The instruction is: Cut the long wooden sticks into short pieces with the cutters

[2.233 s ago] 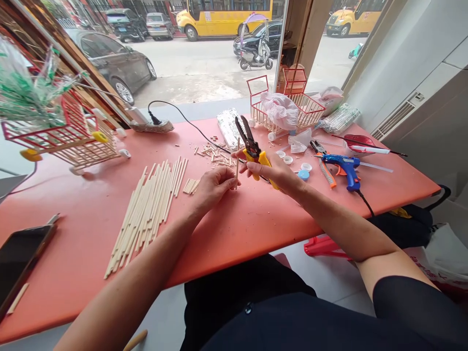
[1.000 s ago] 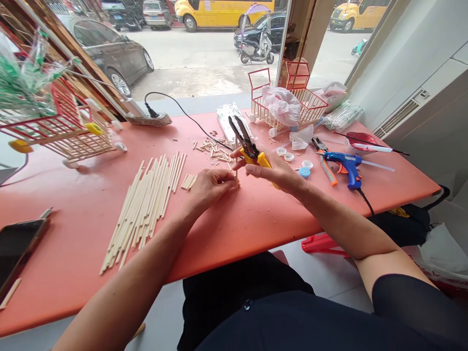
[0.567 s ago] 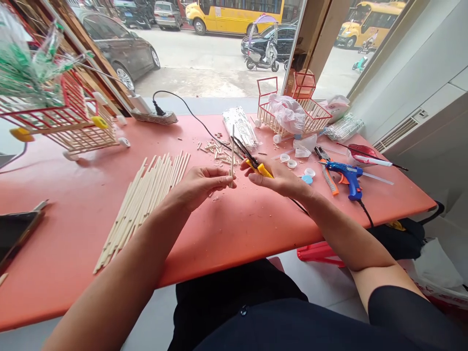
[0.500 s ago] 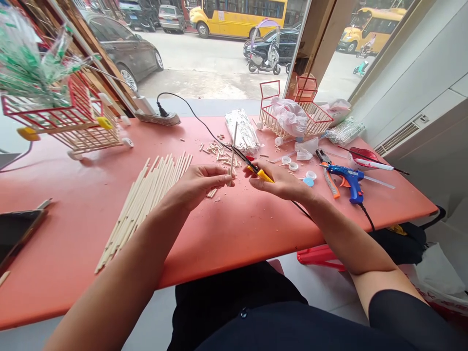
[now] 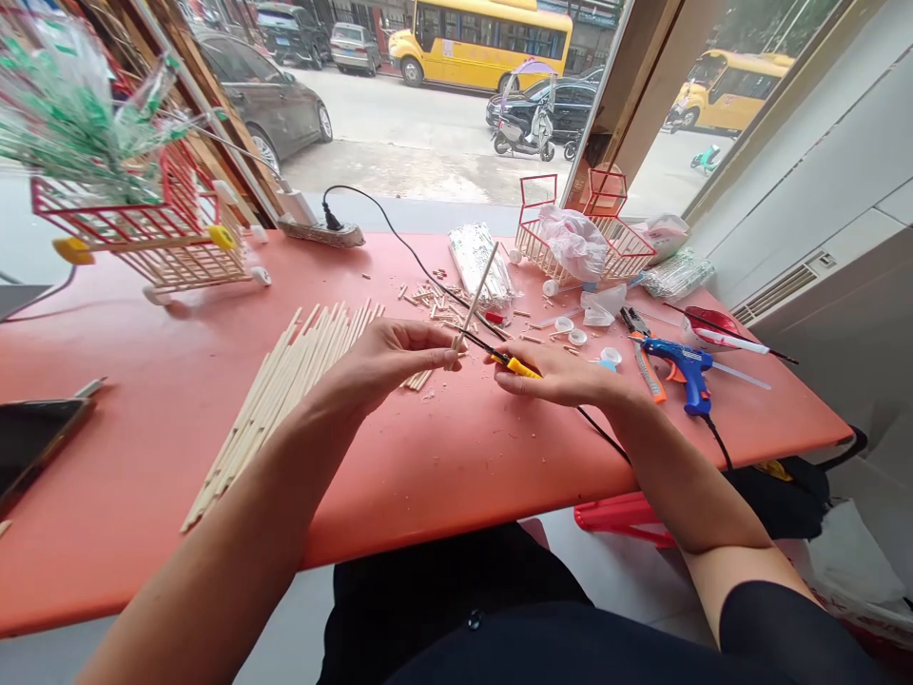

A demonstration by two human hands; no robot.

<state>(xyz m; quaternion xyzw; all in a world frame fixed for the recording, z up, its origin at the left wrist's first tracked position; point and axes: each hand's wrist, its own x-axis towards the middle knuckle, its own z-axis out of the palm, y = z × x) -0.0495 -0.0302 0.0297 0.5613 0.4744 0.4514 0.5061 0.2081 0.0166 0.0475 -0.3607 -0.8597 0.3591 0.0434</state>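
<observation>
My left hand [image 5: 399, 354] pinches a thin wooden stick [image 5: 482, 285] near its lower end. The stick leans up and to the right. In my right hand [image 5: 563, 373] is a pair of pliers [image 5: 520, 367] with yellow handles, its dark jaws pointing left at the stick, close to my left fingertips. Whether the jaws touch the stick I cannot tell. Long wooden sticks [image 5: 275, 404] lie in a row left of my left hand. Short cut stick pieces [image 5: 438, 303] are scattered beyond both hands, and a few sticks [image 5: 417, 381] lie just below my left fingers.
A blue glue gun [image 5: 681, 366] and orange-handled pliers [image 5: 649, 366] lie at right. Two small stick-built carts, one at left [image 5: 153, 228] and one at back right [image 5: 628, 238], stand near the window. A power strip [image 5: 324, 233] sits at the back; a dark tablet-like device [image 5: 39, 442] is at left.
The stick has tipped from nearly upright to leaning right. The right hand with the pliers has shifted slightly lower in view. The camera view has moved a little.
</observation>
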